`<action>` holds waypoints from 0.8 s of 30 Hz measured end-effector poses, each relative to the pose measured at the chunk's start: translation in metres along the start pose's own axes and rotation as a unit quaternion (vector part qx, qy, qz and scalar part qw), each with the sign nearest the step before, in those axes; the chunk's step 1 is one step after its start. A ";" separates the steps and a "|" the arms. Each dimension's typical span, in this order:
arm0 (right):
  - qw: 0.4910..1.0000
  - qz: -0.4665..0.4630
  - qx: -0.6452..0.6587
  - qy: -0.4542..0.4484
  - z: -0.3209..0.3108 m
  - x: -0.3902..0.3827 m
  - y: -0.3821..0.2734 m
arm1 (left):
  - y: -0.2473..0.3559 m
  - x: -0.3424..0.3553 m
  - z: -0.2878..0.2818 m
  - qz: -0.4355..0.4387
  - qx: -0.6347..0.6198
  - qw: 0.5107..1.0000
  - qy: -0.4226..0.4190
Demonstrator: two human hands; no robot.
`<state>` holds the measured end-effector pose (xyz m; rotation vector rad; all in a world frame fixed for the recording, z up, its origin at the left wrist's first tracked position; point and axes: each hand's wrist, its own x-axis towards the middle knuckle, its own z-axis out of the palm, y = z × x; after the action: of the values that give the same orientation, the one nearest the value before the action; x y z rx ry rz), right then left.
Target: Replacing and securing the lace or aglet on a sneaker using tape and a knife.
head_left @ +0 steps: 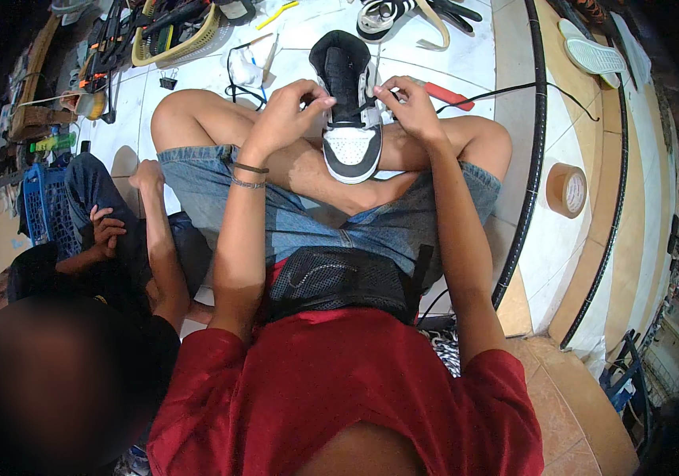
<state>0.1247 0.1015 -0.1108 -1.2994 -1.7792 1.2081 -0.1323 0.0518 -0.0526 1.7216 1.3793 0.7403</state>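
Observation:
A black and white high-top shoe (351,155) rests toe toward me across my crossed lower legs, its dark tongue standing up. My right hand (409,107) is at the shoe's right collar, thumb and finger pinched on a black shoelace (498,93), which trails off to the right. My left hand (300,111) is at the shoe's left side, thumb and index finger closed; what lies between them is too small to make out. A red-handled tool (449,94) lies just beyond my right hand.
Another person (101,230) sits at my left. A yellow basket of tools (166,55), white-soled shoes (591,55), another shoe (377,20) and a tape roll (566,190) lie around me. Dark-edged steps (531,182) run along my right. A blue crate (44,202) stands left.

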 end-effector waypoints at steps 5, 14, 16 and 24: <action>1.000 -0.009 0.024 0.005 0.001 0.001 0.005 | 0.054 0.009 0.007 0.001 0.021 0.995 -0.102; 0.996 -0.019 0.087 0.011 0.005 0.000 0.005 | 0.064 -0.032 0.045 0.058 0.024 0.990 -0.127; 0.992 -0.011 0.126 0.005 0.003 0.000 0.002 | 0.063 -0.031 0.039 0.046 -0.042 0.993 -0.098; 0.995 -0.041 0.088 0.028 0.007 0.003 0.010 | 0.041 -0.018 0.008 0.080 0.034 0.992 0.088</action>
<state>0.1215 0.1028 -0.1229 -1.1383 -1.6309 1.2406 -0.1092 0.0292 -0.0212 1.8743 1.4089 0.9647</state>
